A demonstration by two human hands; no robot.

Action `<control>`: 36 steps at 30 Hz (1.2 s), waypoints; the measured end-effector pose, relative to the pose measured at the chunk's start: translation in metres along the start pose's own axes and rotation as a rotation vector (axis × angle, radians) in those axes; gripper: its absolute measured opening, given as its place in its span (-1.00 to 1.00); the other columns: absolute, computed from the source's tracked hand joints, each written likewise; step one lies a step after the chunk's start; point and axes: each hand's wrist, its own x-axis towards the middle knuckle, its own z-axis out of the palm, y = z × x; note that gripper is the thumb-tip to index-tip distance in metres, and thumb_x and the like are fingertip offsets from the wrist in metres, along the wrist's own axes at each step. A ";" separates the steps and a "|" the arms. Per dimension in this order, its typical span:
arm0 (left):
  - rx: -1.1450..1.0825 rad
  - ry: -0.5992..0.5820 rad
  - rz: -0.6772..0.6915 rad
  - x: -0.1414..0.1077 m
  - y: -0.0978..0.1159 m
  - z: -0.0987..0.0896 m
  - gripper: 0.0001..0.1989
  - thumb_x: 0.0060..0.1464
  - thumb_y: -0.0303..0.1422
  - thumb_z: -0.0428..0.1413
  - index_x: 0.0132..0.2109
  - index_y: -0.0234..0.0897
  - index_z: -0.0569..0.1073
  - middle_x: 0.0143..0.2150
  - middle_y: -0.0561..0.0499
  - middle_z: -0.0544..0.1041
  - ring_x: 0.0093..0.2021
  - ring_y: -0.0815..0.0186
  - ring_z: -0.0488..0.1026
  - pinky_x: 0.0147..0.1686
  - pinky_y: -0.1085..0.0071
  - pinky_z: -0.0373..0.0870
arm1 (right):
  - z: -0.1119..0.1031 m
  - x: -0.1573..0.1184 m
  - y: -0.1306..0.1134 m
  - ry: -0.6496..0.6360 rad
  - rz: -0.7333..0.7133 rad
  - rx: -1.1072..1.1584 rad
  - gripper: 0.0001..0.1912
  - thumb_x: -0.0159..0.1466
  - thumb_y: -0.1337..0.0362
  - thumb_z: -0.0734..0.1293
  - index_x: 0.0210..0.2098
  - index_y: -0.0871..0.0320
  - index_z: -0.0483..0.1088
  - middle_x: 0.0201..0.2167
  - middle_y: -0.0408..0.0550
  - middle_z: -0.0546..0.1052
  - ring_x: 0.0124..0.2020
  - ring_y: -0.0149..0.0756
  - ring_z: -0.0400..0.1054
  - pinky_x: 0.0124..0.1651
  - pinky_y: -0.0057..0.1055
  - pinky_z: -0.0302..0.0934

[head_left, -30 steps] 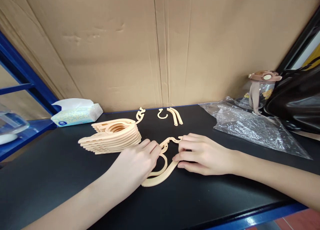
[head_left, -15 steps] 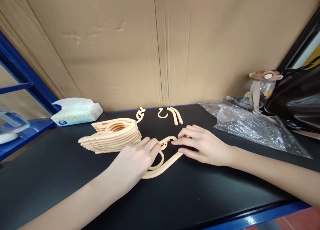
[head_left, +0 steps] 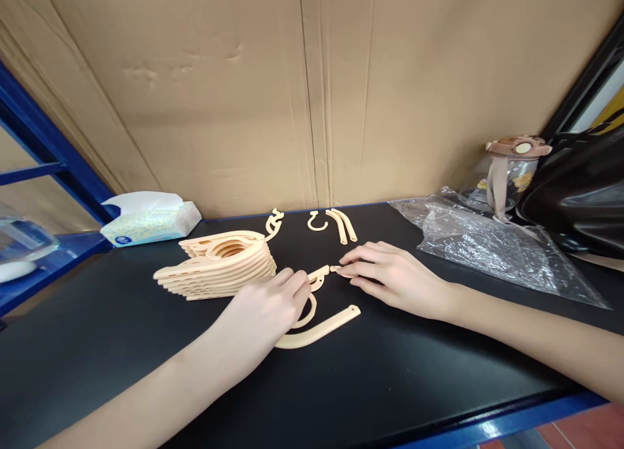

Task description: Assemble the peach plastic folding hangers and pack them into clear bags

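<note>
- Matte black tabletop (head_left: 414, 371) runs back to a tall brown cardboard panel (head_left: 219, 111).
- On it, near the middle, lies a cream plastic hanger frame (head_left: 319, 333) with a round inner loop, partly under the left hand (head_left: 273, 306); one curved arm reaches out uncovered, with a hole at its tip.
- Left fingers are bent and pressed together over the frame; whether they pinch it, I cannot tell.
- Right hand (head_left: 394, 277) seems to pinch a small cream plastic piece (head_left: 335, 269) just beside the frame's upper end.
- Step in hand, I judge: working on the joint there. Next move calls for a steady left hold and careful lining-up by the right fingertips.
- Just beyond, left: a stack of cream plastic hangers (head_left: 229, 267).
- Farther back: a cream plastic hook (head_left: 318, 225) beside two slim curved cream strips (head_left: 342, 228).
- Right: a crumpled clear plastic bag (head_left: 497, 260).
</note>
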 end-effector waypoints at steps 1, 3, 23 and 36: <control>0.002 -0.008 -0.002 0.001 0.000 -0.001 -0.67 0.06 -0.74 -0.11 -0.19 -0.33 0.41 -0.30 0.00 0.45 -0.36 0.30 0.42 -0.55 0.45 0.27 | 0.002 0.000 0.001 -0.008 0.023 -0.002 -0.75 0.37 0.30 0.17 -0.02 0.10 0.40 -0.12 -0.08 0.49 -0.12 -0.32 0.35 -0.04 -0.30 0.22; 0.006 -0.023 -0.012 0.002 0.000 -0.005 -0.67 0.06 -0.75 -0.11 -0.20 -0.34 0.42 -0.31 0.00 0.45 -0.37 0.30 0.42 -0.57 0.45 0.26 | 0.004 0.000 0.003 -0.014 0.078 0.005 -0.72 0.35 0.29 0.21 0.04 0.12 0.35 -0.18 -0.08 0.52 -0.15 -0.31 0.38 -0.07 -0.29 0.25; -0.592 -0.048 0.065 0.003 0.011 -0.014 -0.90 0.23 -0.38 -0.02 -0.30 -0.23 0.30 0.14 -0.10 0.36 0.33 0.18 0.02 0.19 0.15 0.19 | -0.003 -0.002 0.003 -0.067 0.235 -0.020 -0.77 0.30 0.14 0.27 -0.21 0.17 0.45 -0.26 -0.06 0.46 -0.24 -0.27 0.37 -0.19 -0.31 0.28; -0.889 -0.118 -0.033 0.005 0.011 -0.019 -0.84 0.29 -0.29 -0.10 -0.27 -0.19 0.25 0.19 -0.05 0.29 0.30 0.14 0.08 0.15 0.15 0.23 | -0.005 -0.003 -0.001 -0.153 0.005 -0.093 -0.73 0.40 0.35 0.06 -0.28 0.19 0.35 -0.32 -0.06 0.42 -0.31 -0.31 0.31 -0.18 -0.34 0.19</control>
